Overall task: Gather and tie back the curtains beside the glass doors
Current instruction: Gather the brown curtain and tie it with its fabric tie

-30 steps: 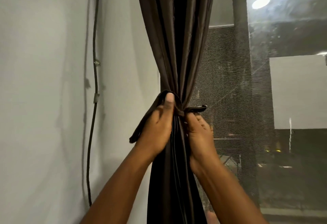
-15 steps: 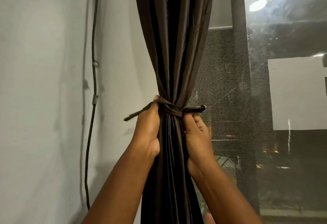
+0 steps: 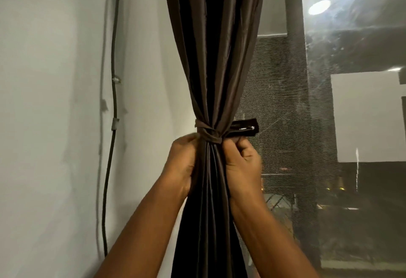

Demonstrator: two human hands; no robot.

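Curtain: we see the dark curtain [image 3: 211, 58] bunched, hanging between wall and glass door [image 3: 351, 102].
Tieback: the tieback [image 3: 208, 133] wraps the curtain's narrowest point.
Left hand: our left hand [image 3: 183, 165] grips the curtain's left edge below the tieback.
Right hand: our right hand [image 3: 240, 163], fingers curled, grips the curtain's right edge.

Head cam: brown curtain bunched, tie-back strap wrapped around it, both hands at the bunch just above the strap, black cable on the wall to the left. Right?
Not quite. The head view shows the left hand and right hand just below the tie-back strap, not above it. The rest holds: the brown curtain is bunched, the strap wraps around it, and the black cable runs down the wall to the left.
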